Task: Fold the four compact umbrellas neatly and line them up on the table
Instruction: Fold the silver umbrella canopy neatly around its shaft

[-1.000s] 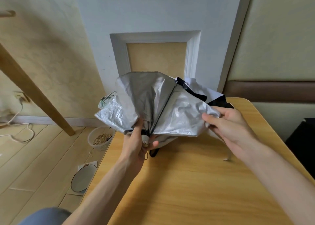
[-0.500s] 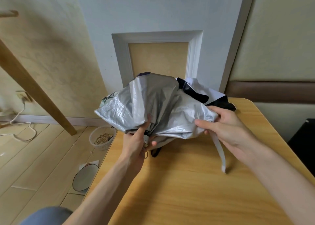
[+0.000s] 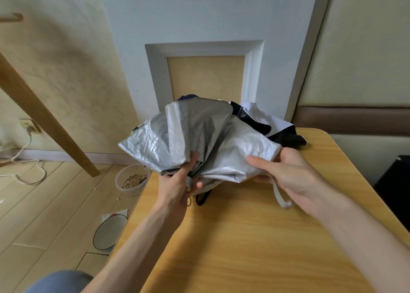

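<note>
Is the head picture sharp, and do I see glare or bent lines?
Head view: silver umbrella sharp, soft sheen, no harsh glare; table edge and wall panel lines bow from the wide lens; shadows are faint.

The silver canopy (image 3: 199, 137) hides its own shaft and ribs. The left grip (image 3: 175, 185) wraps the handle (image 3: 188, 182), so only a pale sliver shows between the fingers. The right grip (image 3: 288, 177) pinches the fabric, and its lower fingertips are mostly tucked beneath.

At 12 o'clock behind the canopy a scrap of navy fabric (image 3: 187, 97) peeks out. At 1 o'clock a black-and-white umbrella (image 3: 273, 126) lies half buried. The number of umbrellas in the heap cannot be told.

At 8 o'clock the tabletop (image 3: 244, 248) edge cuts across a plastic tub (image 3: 127, 187), whose grainy contents are too small to name.
</note>
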### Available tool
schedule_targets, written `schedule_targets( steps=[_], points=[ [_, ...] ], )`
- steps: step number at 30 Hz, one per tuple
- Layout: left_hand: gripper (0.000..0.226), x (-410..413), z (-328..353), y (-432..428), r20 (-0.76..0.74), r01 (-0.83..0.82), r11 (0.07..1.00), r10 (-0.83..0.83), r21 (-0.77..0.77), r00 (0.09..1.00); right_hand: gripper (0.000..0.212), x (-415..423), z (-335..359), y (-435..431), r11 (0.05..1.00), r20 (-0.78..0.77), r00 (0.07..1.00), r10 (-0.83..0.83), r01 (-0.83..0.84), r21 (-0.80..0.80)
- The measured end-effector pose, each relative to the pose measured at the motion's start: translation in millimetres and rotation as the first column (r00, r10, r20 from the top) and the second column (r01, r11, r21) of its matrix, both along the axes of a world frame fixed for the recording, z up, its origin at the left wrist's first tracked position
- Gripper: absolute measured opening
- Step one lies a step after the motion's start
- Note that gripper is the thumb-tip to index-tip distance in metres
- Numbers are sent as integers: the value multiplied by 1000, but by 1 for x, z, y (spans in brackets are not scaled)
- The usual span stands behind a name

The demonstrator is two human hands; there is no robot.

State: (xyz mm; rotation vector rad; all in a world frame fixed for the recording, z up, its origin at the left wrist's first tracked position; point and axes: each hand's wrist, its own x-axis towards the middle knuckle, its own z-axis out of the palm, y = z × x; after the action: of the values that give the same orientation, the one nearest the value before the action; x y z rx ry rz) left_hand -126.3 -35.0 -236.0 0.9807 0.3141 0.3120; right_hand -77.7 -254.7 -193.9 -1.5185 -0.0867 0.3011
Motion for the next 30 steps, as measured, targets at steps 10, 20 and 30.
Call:
schedule_targets(
  steps=[10, 20, 30],
  points=[
    [49, 1, -4, -2, 2, 88, 990, -89, 107, 996, 18, 3, 14, 10, 996, 156, 985, -68, 59, 61],
    [69, -9, -9, -10, -54, 243, 793, -257, 558, 965, 15, 17, 68, 103, 975, 331, 917, 220, -202, -89],
    [62, -11, 1, -13, -66, 210, 937, -200, 279, 978, 45, 35, 76, 106, 925, 135, 915, 380, -376, -54]
  ],
)
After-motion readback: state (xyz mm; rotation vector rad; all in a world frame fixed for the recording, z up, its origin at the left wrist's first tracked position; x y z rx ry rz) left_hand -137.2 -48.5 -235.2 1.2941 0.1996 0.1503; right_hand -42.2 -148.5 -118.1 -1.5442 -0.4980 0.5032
